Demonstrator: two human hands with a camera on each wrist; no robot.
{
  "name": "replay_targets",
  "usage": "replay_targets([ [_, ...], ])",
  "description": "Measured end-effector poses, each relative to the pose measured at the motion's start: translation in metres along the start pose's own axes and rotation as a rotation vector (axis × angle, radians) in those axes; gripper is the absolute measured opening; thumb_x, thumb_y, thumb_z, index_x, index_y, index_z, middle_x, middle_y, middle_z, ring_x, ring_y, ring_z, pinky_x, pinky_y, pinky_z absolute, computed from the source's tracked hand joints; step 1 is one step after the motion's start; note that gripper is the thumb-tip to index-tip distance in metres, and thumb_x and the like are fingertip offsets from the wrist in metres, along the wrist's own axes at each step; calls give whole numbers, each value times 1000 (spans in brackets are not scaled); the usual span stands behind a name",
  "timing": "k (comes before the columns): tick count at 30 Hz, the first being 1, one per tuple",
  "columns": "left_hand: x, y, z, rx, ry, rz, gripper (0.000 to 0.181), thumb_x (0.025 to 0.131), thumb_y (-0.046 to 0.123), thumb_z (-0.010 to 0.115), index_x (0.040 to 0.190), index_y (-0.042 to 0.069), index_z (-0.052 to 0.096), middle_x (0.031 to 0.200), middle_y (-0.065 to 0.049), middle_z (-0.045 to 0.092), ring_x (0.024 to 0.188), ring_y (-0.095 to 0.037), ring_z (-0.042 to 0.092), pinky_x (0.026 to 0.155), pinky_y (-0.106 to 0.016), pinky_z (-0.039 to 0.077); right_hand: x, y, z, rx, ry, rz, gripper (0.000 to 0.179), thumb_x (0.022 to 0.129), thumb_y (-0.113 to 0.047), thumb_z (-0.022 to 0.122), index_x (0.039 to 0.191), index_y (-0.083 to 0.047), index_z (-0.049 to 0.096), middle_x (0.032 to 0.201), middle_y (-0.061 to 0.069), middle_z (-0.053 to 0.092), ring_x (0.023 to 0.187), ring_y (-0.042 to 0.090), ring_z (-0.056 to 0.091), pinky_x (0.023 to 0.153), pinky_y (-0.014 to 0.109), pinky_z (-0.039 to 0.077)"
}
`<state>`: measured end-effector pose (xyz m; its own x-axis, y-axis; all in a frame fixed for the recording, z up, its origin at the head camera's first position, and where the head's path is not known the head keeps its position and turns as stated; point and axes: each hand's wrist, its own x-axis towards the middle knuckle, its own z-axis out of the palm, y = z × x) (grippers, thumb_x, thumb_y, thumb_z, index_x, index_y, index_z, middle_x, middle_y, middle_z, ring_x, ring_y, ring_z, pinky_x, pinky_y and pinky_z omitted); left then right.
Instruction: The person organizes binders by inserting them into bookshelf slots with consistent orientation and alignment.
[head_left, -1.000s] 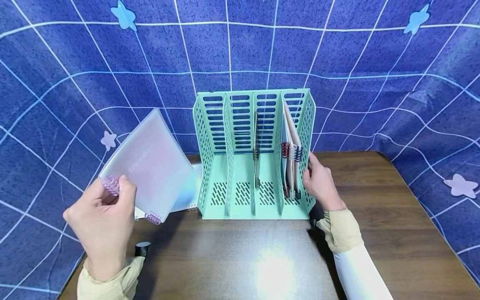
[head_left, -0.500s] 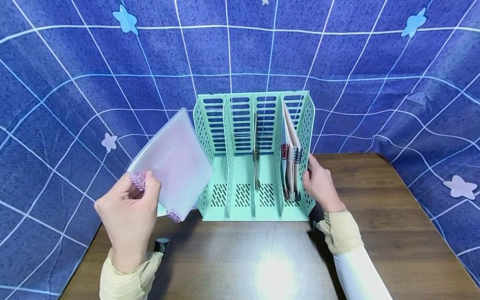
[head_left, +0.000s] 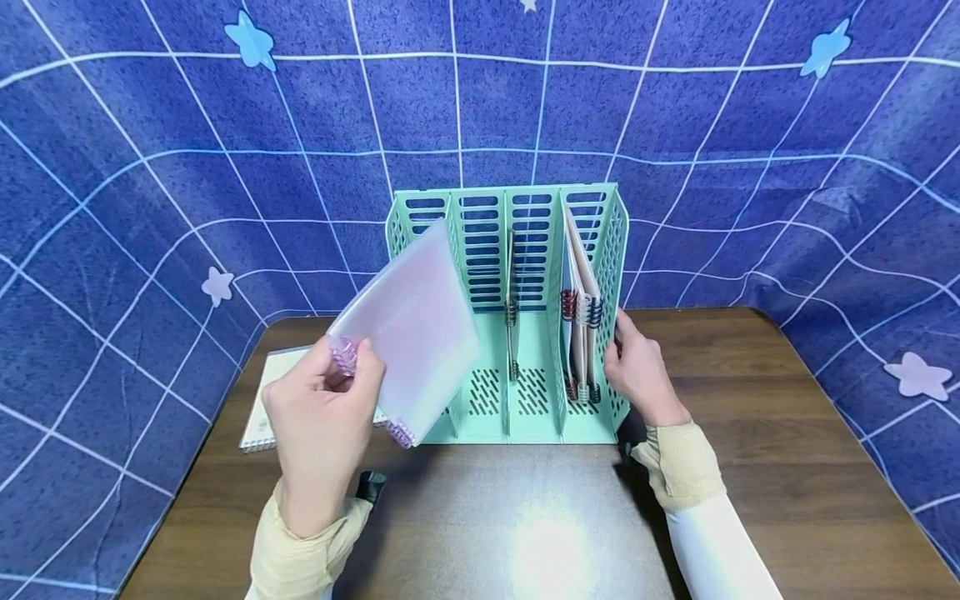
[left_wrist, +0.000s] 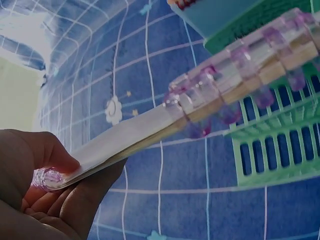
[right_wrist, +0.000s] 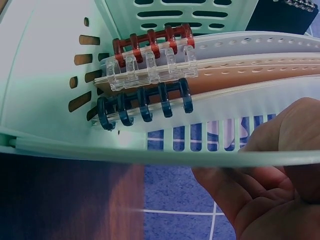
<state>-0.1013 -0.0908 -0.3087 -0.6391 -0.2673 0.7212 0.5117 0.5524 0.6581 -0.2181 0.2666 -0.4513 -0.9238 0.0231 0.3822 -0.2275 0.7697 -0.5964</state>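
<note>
My left hand (head_left: 318,425) pinches a translucent loose-leaf notebook (head_left: 416,333) by its ringed edge, between thumb and fingers. In the left wrist view the purple binder rings (left_wrist: 242,60) show along its spine. The notebook is tilted in front of the leftmost slots of a mint-green file rack (head_left: 491,346); I cannot tell whether they touch. My right hand (head_left: 643,371) grips the rack's right side wall, thumb inside and fingers outside. In the rightmost slot stand notebooks with red rings (right_wrist: 152,44), clear rings (right_wrist: 152,67) and dark blue rings (right_wrist: 145,102).
A thin notebook with dark coils (head_left: 512,308) stands upright beside the rack's middle divider. On the wooden table (head_left: 480,517), left of the rack, lies a pale spiral notebook (head_left: 258,417), partly hidden by my left hand. A blue fabric backdrop (head_left: 315,100) hangs close behind.
My left hand has carried the purple-ringed notebook rightward, from beside the rack to in front of its left slots. The pale notebook at left has come into sight. My right hand stays put.
</note>
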Motion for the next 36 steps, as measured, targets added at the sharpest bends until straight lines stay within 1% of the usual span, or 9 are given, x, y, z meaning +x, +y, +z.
replay_targets([
  [5, -4, 5, 14, -18, -38, 31, 12, 91, 2, 67, 83, 0, 76, 73, -8, 76, 57, -5, 67, 47, -14, 49, 0, 0, 0, -3, 7, -6, 57, 97, -4, 52, 153, -11, 44, 126, 21, 70, 67, 34, 61, 62, 48, 50],
  [11, -9, 7, 35, -34, -59, 55, 16, 90, 4, 66, 75, 5, 72, 64, -1, 70, 48, -8, 58, 43, -14, 43, -1, 1, 0, -10, 14, -5, 56, 97, -4, 52, 152, -10, 45, 122, 22, 71, 70, 36, 63, 64, 52, 51],
  [14, -11, 6, 47, -46, -69, 54, 23, 89, 3, 65, 67, 10, 65, 58, 2, 63, 47, -8, 53, 42, -14, 38, -1, 1, 0, -7, 11, 5, 57, 97, -4, 52, 153, -11, 45, 124, 21, 70, 69, 36, 63, 64, 52, 51],
  [18, -15, 5, 62, -71, -98, 57, 29, 87, 1, 62, 61, 13, 55, 57, 3, 59, 48, -9, 50, 42, -14, 37, -1, 1, 0, -7, 14, 4, 57, 97, -4, 53, 153, -11, 45, 123, 21, 71, 68, 35, 63, 63, 51, 51],
  [22, -18, 3, 76, -111, -121, 52, 23, 85, 0, 61, 66, 13, 61, 66, 1, 68, 53, -8, 57, 45, -16, 44, -1, 1, 0, -5, 16, -1, 57, 97, -3, 52, 153, -11, 45, 121, 22, 71, 66, 34, 62, 61, 50, 51],
  [27, -22, -1, 92, -110, -126, 36, 15, 84, 3, 63, 81, 10, 76, 77, 0, 76, 60, -8, 66, 50, -20, 53, -1, -1, 0, 2, 6, 6, 58, 98, -4, 51, 154, -12, 44, 121, 22, 71, 60, 30, 60, 57, 45, 49],
  [29, -24, -3, 98, -98, -126, 32, 14, 84, 4, 64, 82, 11, 76, 74, 0, 75, 59, -7, 65, 48, -20, 52, -2, -1, 0, 3, 4, 9, 57, 98, -4, 51, 154, -12, 44, 122, 21, 71, 60, 30, 59, 56, 45, 48],
  [34, -29, -9, 112, -76, -143, 20, 13, 83, 4, 64, 79, 13, 73, 65, 3, 66, 53, -9, 53, 40, -20, 42, -2, -2, -1, 4, 15, 1, 55, 97, -3, 52, 152, -11, 46, 121, 21, 71, 65, 33, 60, 61, 49, 50],
  [36, -33, -11, 117, -68, -154, 3, 14, 83, 5, 64, 83, 13, 75, 66, 3, 65, 53, -9, 52, 39, -20, 42, -1, -2, -1, 3, 21, -5, 55, 97, -3, 52, 151, -10, 47, 122, 21, 71, 68, 35, 61, 63, 51, 50],
])
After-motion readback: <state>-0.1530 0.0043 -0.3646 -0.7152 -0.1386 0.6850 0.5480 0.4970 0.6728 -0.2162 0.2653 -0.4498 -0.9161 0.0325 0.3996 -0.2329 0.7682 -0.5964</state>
